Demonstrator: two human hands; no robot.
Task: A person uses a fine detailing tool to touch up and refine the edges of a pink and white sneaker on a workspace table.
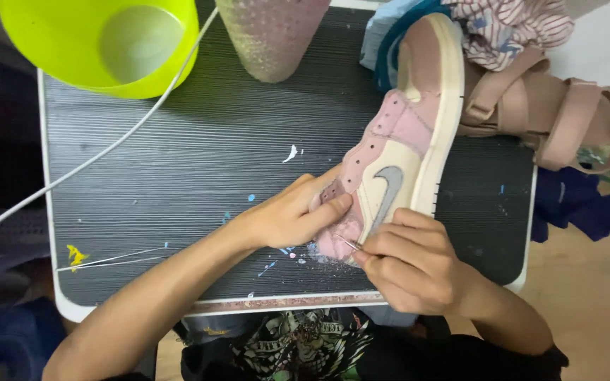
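On the ridged grey table (199,148) in the head view, you have a pink and cream sneaker (397,152) lying on its side, sole turned to your right, toe end near you and heel reaching toward the far edge. Your left hand (291,215) presses flat against the pink upper near the lace holes, fingers stretched and only loosely curled, bracing the shoe, not gripping it. Your right hand (407,264) is pinched tight, thumb and forefinger closed on a thin metal needle (348,244) whose tip sits at the pink toe panel.

This looks like hand-stitching or picking at the toe seam, mid-stroke. The next move calls for a steady brace from your left hand and a small, controlled push or pull of the needle, keeping the point clear of your left fingertips, which lie just beside it.

No packages, labels or signs show. Around you: a lime-green bowl (100,42) at the far left corner, a speckled tumbler (271,35) beside it, a white cord (107,148) crossing the table, a tan strapped sandal (552,113) beyond the sneaker's sole, and paint flecks on the tabletop.
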